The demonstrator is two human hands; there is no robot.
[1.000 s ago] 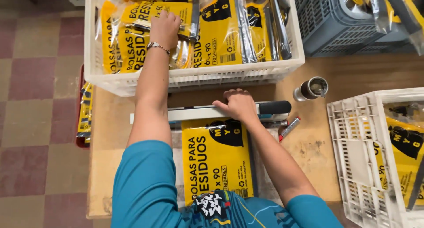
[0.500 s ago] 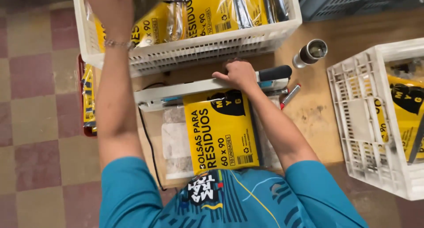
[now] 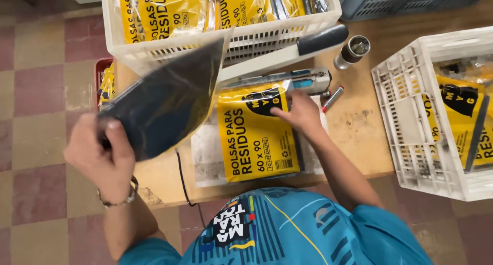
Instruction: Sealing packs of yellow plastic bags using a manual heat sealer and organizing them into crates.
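My left hand (image 3: 100, 154) grips a packet (image 3: 167, 98) seen from its dark back side, lifted and tilted over the left end of the wooden table (image 3: 359, 121). My right hand (image 3: 300, 111) lies flat on the upper right corner of a yellow packet of bags (image 3: 254, 136) that rests on the table in front of me. Just beyond that packet sits a heat sealer with a long bar and black handle (image 3: 287, 57), its arm raised.
A white crate (image 3: 287, 31) of more yellow packets stands at the back. Another white crate (image 3: 411, 126) with yellow packets is at the right, a grey-blue crate (image 3: 400, 0) behind it. A metal cylinder (image 3: 352, 52) and a red-tipped marker (image 3: 333, 99) lie near the sealer. Tiled floor lies left.
My left hand has come back from the rear crate with a packet and now holds it low at the left. My right hand slid from the sealer bar onto the yellow packet.
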